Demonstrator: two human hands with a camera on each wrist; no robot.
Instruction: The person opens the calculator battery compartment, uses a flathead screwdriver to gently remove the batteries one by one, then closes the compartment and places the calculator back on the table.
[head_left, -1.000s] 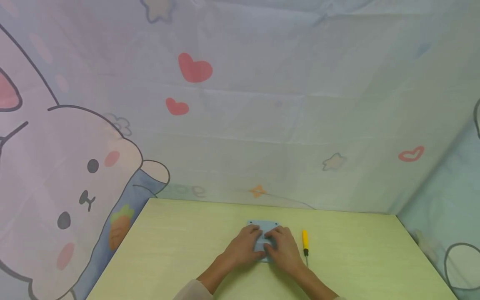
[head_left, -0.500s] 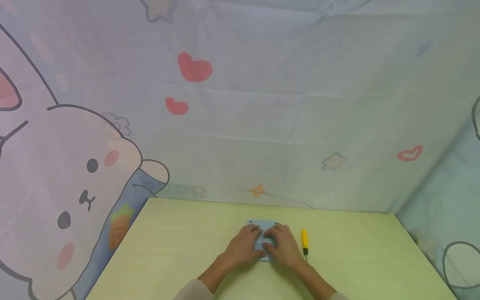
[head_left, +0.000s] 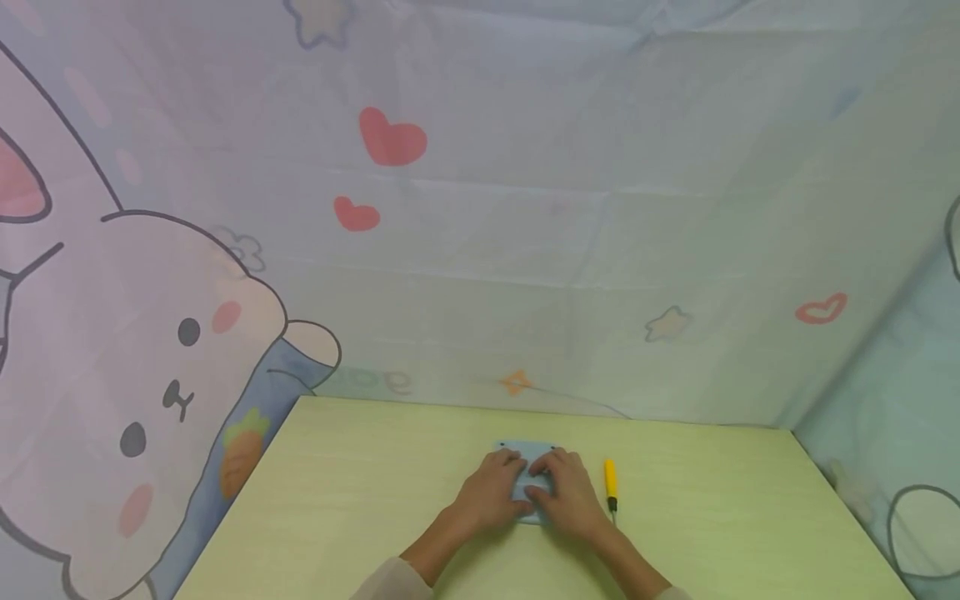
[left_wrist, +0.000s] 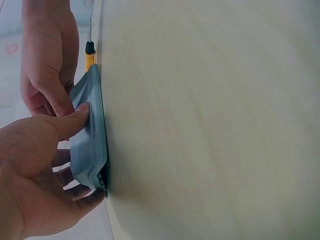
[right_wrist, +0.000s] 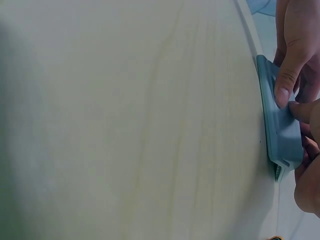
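A flat, blue-grey plastic case with rounded corners lies on the table, a dark spot near each far corner. My left hand holds its left side. In the left wrist view the left thumb presses the top of the case while the fingers bend round its side edge. From the right, my right hand grips the case, thumb on top close to the left thumb. Both hands cover much of the case. Just right of the right hand lies a yellow-handled screwdriver.
The pale yellow-green table reaches back to a printed cloth with hearts and stars. A large cartoon rabbit is printed at the left. Another cloth hangs along the right side.
Both hands stay on the case with almost no movement. The head view shifts only very slightly. The screwdriver lies in the same place.
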